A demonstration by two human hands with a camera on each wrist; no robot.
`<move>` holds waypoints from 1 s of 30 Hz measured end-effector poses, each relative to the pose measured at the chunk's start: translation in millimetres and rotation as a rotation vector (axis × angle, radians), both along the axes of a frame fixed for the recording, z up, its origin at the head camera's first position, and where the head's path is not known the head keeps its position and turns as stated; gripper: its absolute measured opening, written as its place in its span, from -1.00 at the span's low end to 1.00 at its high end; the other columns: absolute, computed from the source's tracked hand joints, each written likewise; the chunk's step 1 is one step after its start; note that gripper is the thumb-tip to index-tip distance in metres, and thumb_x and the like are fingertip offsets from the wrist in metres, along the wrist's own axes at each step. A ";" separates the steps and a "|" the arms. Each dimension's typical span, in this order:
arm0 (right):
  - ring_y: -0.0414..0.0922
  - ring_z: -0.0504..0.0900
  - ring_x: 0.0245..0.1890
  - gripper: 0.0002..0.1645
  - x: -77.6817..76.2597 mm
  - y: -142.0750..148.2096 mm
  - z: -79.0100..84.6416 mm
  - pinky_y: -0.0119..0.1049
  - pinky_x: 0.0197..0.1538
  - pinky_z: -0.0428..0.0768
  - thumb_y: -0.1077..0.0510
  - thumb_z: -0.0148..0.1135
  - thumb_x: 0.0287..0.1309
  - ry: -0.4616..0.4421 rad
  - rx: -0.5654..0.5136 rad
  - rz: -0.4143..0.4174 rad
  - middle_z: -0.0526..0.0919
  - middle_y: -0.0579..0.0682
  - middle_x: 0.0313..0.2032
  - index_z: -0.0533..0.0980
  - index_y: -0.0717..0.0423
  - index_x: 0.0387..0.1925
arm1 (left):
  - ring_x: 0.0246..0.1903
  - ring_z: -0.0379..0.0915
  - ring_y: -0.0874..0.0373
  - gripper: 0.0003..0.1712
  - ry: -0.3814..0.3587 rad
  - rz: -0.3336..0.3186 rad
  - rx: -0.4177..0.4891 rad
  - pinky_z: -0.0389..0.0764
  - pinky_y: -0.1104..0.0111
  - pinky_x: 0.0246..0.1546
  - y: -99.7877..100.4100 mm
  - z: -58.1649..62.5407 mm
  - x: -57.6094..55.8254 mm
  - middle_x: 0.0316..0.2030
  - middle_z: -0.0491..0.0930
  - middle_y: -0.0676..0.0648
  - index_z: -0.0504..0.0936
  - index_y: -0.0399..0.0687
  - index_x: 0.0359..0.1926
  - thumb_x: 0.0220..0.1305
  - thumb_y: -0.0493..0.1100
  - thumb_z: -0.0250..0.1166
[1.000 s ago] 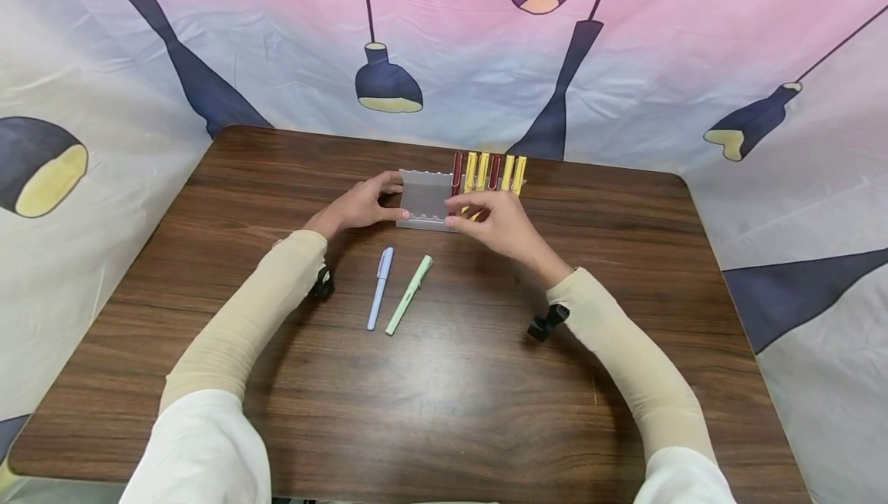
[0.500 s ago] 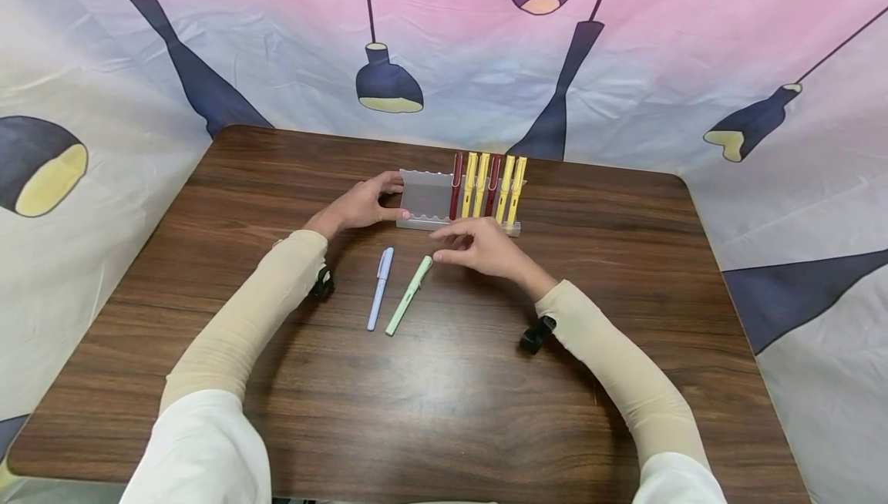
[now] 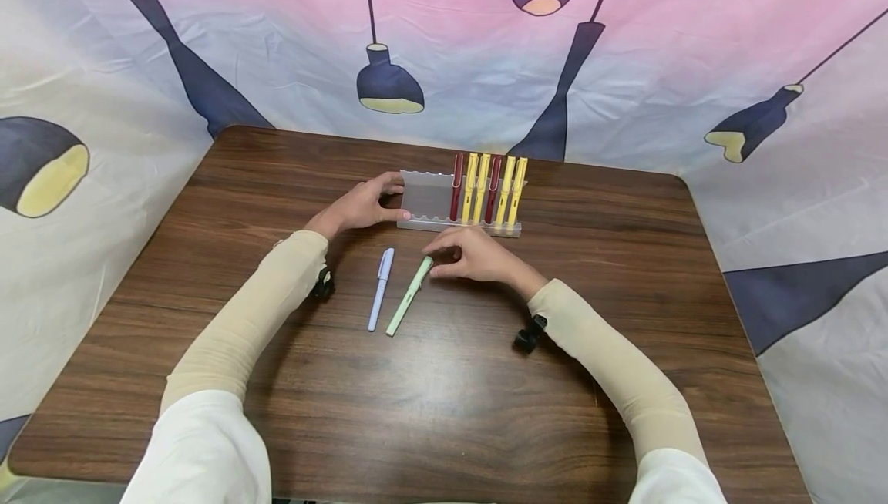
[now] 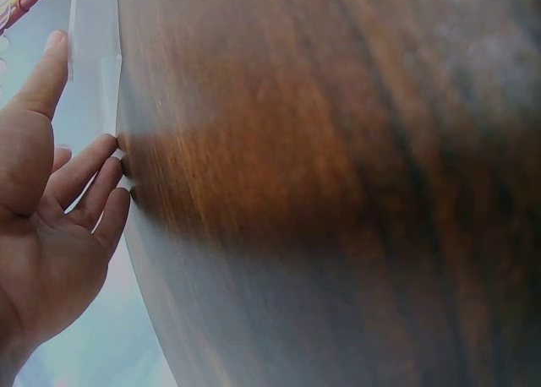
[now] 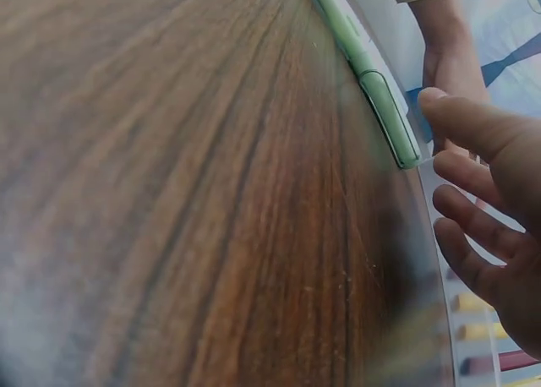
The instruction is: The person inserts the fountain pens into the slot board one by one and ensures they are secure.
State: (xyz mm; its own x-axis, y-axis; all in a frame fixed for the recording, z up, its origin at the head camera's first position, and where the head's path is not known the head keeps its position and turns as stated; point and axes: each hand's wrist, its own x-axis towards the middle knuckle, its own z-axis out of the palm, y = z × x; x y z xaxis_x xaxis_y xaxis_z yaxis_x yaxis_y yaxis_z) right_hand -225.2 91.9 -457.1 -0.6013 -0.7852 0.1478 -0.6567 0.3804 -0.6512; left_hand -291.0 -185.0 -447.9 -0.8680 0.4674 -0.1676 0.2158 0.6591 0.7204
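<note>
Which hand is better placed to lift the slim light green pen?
Probably the right hand: it is close beside the light green pen, while the left hand holds the clear plastic rack.

One rectangular brown wood-grain table [image 3: 444,427] carries, near its far edge, one clear plastic pen rack [image 3: 426,197]. It bears four slim yellow pens [image 3: 506,190] and two slim dark red pens [image 3: 455,192], six together. Nearer the surface's middle lie one pale blue capped pen [image 3: 380,290] and one pale green capped pen [image 3: 408,297]. There are two hands: one bare left hand [image 3: 359,203], one bare right hand [image 3: 477,254].
</note>
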 end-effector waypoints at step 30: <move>-0.19 0.60 -0.06 -0.68 -10.3 -11.7 -7.8 -0.27 0.01 0.55 0.03 0.51 0.20 0.036 0.135 0.088 0.69 -0.10 -0.08 0.76 -0.01 -0.02 | 0.53 0.07 -0.15 0.10 0.006 -0.004 -0.008 0.15 -0.09 0.48 0.7 1.9 0.9 0.46 0.32 -0.26 -0.02 -0.10 0.63 0.33 0.14 0.41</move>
State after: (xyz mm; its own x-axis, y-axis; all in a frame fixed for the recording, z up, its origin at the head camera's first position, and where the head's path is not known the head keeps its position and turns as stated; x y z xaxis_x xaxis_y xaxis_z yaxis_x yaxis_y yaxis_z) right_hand -235.5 80.2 -464.8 -0.5254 -0.8489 0.0572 -0.7132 0.4027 -0.5738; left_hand -290.1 -184.2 -446.0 -0.8671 0.4696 -0.1662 0.2228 0.6640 0.7137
